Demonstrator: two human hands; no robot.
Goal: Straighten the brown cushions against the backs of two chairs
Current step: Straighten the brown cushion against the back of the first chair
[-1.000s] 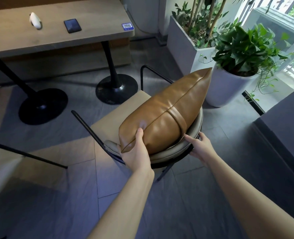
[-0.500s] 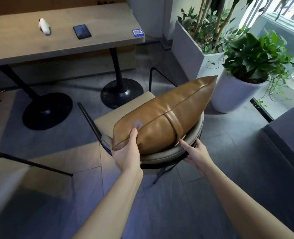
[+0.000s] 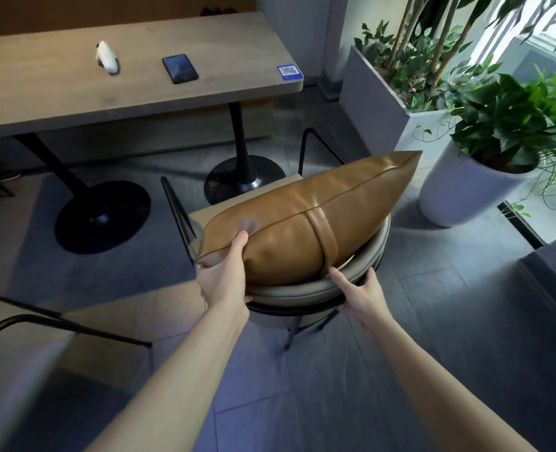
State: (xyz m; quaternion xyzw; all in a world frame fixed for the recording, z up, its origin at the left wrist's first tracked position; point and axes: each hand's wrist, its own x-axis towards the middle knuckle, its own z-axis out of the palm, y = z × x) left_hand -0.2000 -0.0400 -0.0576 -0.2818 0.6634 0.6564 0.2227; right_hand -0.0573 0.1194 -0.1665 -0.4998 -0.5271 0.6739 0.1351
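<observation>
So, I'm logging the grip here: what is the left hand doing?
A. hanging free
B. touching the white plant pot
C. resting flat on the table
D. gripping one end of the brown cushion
D: the left hand grips the end of the brown cushion with its thumb on top, while the right hand holds the chair back.

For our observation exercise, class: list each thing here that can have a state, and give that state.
Brown cushion: lies along the chair's backrest, not yet straight.
Left hand: grips the cushion's near corner, thumb on top.
Right hand: holds the backrest rim.
Chair: stands upright, back towards the person.
Phone: flat on the table, screen dark.
</observation>
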